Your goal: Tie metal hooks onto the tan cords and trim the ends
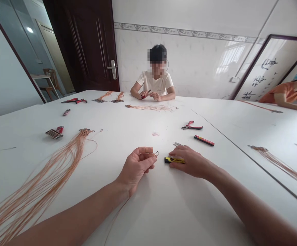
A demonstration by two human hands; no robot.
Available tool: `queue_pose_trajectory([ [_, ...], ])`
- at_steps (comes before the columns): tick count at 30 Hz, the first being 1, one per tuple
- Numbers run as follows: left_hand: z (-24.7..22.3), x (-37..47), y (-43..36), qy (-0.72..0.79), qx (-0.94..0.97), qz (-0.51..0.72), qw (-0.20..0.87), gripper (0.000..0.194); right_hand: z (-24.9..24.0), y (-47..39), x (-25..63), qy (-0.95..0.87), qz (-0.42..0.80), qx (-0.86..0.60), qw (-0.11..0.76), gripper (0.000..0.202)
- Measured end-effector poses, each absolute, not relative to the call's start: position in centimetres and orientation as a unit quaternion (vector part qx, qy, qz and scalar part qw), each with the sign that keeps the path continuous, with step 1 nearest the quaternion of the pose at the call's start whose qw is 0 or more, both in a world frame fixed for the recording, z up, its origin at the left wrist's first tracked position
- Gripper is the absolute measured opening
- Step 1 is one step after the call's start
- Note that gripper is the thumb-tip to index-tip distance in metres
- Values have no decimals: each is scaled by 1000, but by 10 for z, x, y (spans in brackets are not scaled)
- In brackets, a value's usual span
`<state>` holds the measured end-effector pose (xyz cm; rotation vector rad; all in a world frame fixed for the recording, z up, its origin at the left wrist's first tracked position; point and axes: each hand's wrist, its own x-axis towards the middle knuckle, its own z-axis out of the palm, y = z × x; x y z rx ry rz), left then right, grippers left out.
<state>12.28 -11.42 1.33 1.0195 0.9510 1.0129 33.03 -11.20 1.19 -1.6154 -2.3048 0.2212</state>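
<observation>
Between the thumb and fingers of my left hand (138, 163) is a small fish hook (157, 153), its bend sticking out past the fingertips. A thin orange-brown fishing line (117, 214) trails from below that hand toward the near edge. My right hand (192, 160) has its thumb and fingers around a yellow and black lighter (173, 160) low over the white table. Pointed silver tips (177, 144) of a tool, partly covered, show just beyond the right fingers.
Left lies a bundle of hooked lines (71, 153), near a small box (54, 134). Red-handled pliers (191, 126) and a red-black lighter (204, 140) lie right. A seam (225, 138) crosses the table (138, 123). Across sits a person (155, 82); another (286, 94) is far right.
</observation>
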Motion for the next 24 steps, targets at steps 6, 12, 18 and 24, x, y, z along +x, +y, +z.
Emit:
queue_pose_trajectory([
  [6, 11, 123, -114, 421, 465, 443, 641, 30, 12, -117, 320, -783, 70, -597, 161, 17],
  [12, 12, 124, -114, 419, 475, 456, 625, 28, 9, -121, 309, -714, 298, -564, 291, 24],
  [18, 14, 124, -114, 413, 475, 472, 617, 27, 15, -126, 302, -696, 378, -527, 307, 32],
  [24, 13, 123, -115, 400, 489, 486, 604, 29, 15, -126, 301, -663, 459, -488, 336, 25],
])
